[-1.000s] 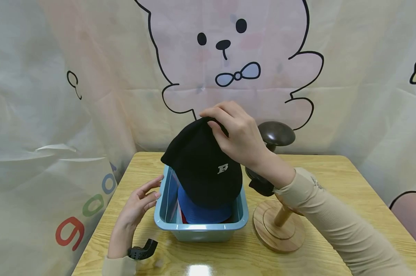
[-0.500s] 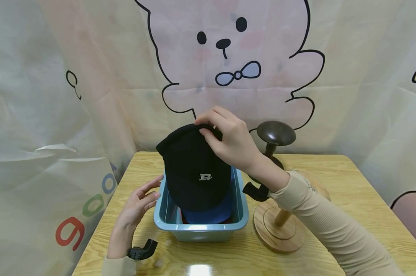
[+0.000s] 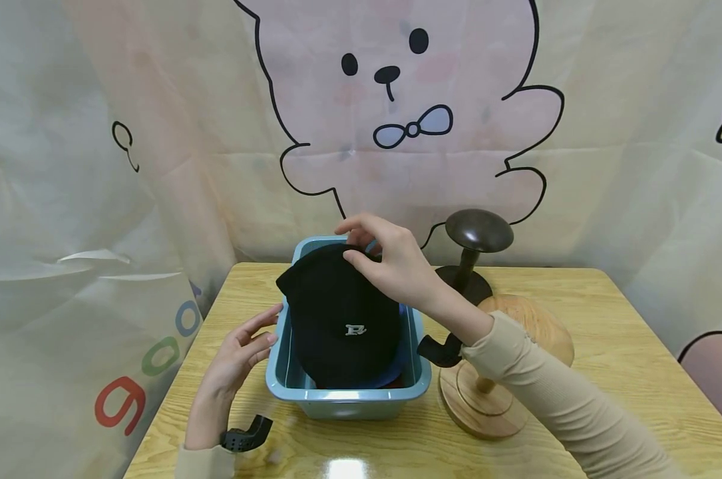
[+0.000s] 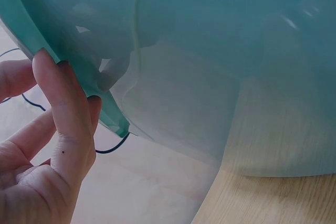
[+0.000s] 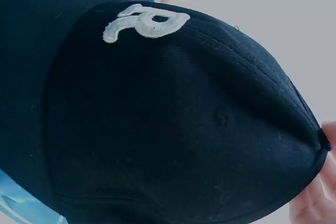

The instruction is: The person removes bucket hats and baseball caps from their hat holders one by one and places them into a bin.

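Observation:
A black baseball cap (image 3: 343, 319) with a white letter on its front lies in the light blue plastic basin (image 3: 349, 394), over a blue cap (image 3: 399, 359) of which only a strip shows. My right hand (image 3: 390, 256) is at the cap's far end. In the right wrist view, its fingers (image 5: 328, 174) pinch the button on the crown, drawing the cloth to a point. My left hand (image 3: 241, 349) rests its fingertips on the basin's left rim (image 4: 86, 77), fingers fairly straight.
To the right of the basin stands a wooden stand (image 3: 486, 412) with a rounded wooden head (image 3: 531, 326), partly behind the right forearm. A dark metal stand (image 3: 479, 231) with a domed top is farther back. Both share the wooden table (image 3: 600, 372), before a printed curtain.
My right hand has come down and slightly left, lowering the black cap deeper into the basin over the blue one. The left hand stays at the rim.

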The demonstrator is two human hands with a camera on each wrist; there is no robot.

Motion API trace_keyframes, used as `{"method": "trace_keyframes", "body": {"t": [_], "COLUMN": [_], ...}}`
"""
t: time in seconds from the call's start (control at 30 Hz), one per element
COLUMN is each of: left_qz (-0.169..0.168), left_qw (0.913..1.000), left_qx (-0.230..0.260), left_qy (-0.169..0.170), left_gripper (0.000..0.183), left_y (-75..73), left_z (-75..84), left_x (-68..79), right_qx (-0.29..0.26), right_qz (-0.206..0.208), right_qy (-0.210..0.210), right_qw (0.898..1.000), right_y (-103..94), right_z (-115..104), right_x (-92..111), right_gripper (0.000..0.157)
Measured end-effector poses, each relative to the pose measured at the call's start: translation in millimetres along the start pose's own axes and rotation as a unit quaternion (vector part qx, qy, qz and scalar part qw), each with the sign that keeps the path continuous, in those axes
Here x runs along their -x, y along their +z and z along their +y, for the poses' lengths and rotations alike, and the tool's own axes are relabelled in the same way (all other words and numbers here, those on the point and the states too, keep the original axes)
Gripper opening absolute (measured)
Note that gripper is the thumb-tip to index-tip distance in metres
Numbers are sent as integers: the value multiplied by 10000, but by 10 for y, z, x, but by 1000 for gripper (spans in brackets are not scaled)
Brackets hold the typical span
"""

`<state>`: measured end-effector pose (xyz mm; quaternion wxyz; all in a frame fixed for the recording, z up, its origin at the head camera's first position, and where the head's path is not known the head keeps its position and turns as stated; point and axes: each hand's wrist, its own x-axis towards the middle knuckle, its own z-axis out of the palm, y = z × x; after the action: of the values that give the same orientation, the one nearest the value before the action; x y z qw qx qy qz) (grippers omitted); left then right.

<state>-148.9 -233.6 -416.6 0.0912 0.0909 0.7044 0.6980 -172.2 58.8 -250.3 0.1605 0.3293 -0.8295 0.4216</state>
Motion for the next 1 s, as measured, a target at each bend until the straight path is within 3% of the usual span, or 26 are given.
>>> {"method": "trace_keyframes", "body": {"t": [0.33,0.7,1.0], "left_qz": [26,17,19], "left_qw": [10000,10000,10000], "left_qx": [9,1,47], "left_qy": [13,15,52], "left_gripper": [52,53,52], "left_y": [-5,25,10], "left_z": [16,-1,-10], "left_x": [8,-14,-16], "right_qx": [-58,498,1164], "right_qz": [-218,-595,-1031], "right_qy": [211,582,820], "right_qw": [9995,9953,9844], "right_y": [150,275,360], "right_z": [182,465,638], "right_x": [50,-74,-226], "right_gripper": [20,20,15]}}
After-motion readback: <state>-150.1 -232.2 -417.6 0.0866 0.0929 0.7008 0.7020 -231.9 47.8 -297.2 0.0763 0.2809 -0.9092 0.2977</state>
